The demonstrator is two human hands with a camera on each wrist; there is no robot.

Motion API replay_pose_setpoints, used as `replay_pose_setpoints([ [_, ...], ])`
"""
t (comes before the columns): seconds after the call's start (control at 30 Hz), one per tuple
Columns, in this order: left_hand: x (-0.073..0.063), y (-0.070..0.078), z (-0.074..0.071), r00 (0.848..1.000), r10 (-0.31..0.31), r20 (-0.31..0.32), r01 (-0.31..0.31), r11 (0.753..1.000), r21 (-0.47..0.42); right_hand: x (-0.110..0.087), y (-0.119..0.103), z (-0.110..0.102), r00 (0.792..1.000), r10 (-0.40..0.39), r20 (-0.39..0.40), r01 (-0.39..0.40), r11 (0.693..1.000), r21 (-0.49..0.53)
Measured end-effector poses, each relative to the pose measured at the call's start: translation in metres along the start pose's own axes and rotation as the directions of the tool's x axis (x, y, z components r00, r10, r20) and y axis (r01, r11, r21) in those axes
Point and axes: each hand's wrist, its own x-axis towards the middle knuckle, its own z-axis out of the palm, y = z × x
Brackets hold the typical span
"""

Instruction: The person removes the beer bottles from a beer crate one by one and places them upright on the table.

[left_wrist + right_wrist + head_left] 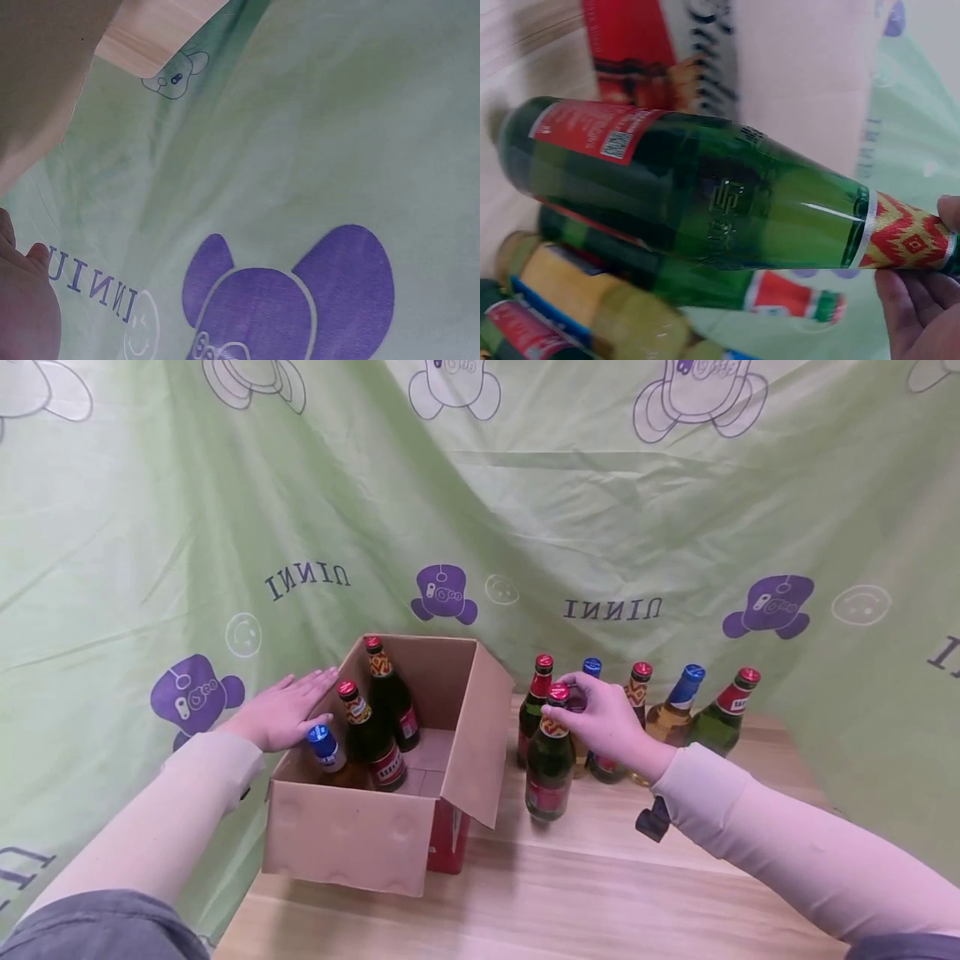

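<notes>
My right hand [609,718] pinches a green beer bottle [550,768] by its neck, just below the red cap. In the right wrist view the same bottle [705,187] shows a red label and a patterned neck band between thumb and fingers. My left hand [288,708], fingers extended, rests on the left edge of the open cardboard box [348,835]. Inside the box stand a blue-capped bottle [325,748] and two red-capped green bottles, one nearer [375,743] and one at the back [390,693]. Only part of the left hand [26,300] appears in the left wrist view.
Right of the box, several bottles stand in a row on the wooden table [600,885], among them a blue-capped clear one [671,714] and a red-capped green one [720,718]. The box's right flap [480,743] sticks outward. A green printed cloth [562,527] hangs behind.
</notes>
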Motion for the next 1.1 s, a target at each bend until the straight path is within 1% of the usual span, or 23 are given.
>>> replay_pose_setpoints([
  [0.07,0.001,-0.001,0.001,1.0,0.0,0.0,0.0,1.0,0.001,0.0,0.008,0.004,1.0,0.007,-0.003,-0.007,1.0,-0.003],
  [0.27,0.0,0.002,-0.001,0.998,0.031,-0.049,-0.031,0.999,-0.007,0.002,0.026,0.01,0.999,0.042,-0.02,-0.042,0.999,-0.006],
  [0.37,0.001,0.003,-0.001,0.998,0.034,-0.049,-0.034,0.999,-0.015,0.004,0.031,0.011,0.997,0.066,-0.026,-0.066,0.998,-0.006],
  [0.6,0.001,0.005,-0.006,1.0,-0.01,0.009,0.01,1.0,-0.004,0.006,0.04,0.019,0.994,0.102,-0.043,-0.1,0.995,0.028],
  [0.73,-0.001,0.005,-0.006,0.999,-0.026,0.032,0.026,1.0,0.005,0.005,0.046,0.026,0.992,0.125,-0.026,-0.123,0.99,0.07],
  [0.87,-0.001,0.005,-0.006,0.999,-0.027,0.04,0.027,1.0,0.005,0.005,0.05,0.032,0.994,0.106,-0.025,-0.104,0.991,0.086],
  [1.0,0.0,0.005,-0.006,0.999,-0.024,0.035,0.024,1.0,0.0,0.009,0.051,0.035,0.997,0.063,-0.038,-0.061,0.996,0.065],
  [1.1,0.001,0.004,-0.006,0.999,-0.027,0.036,0.027,1.0,-0.001,0.012,0.052,0.035,0.998,0.049,-0.035,-0.047,0.998,0.05],
])
